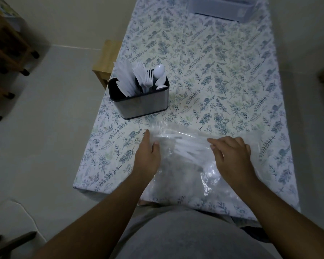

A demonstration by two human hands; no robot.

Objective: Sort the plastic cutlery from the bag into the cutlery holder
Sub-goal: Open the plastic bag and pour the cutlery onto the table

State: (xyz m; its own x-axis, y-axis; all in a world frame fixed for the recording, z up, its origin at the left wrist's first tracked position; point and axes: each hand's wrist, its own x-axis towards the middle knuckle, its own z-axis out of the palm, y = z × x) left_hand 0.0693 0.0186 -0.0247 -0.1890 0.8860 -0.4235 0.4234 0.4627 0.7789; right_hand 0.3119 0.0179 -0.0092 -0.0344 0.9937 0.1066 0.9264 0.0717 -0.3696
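A clear plastic bag with several white plastic cutlery pieces inside lies on the near part of the table. My left hand rests on the bag's left edge, fingers mostly straight. My right hand lies on top of the bag toward its right, fingers loosely bent over the plastic. Behind the bag on the left stands the metal cutlery holder with a black rim. It holds white knives on the left, forks in the middle and spoons on the right.
The table carries a floral cloth. A clear plastic box sits at the far end. A wooden stool stands left of the table, and a wooden shelf on castors stands further left on the floor.
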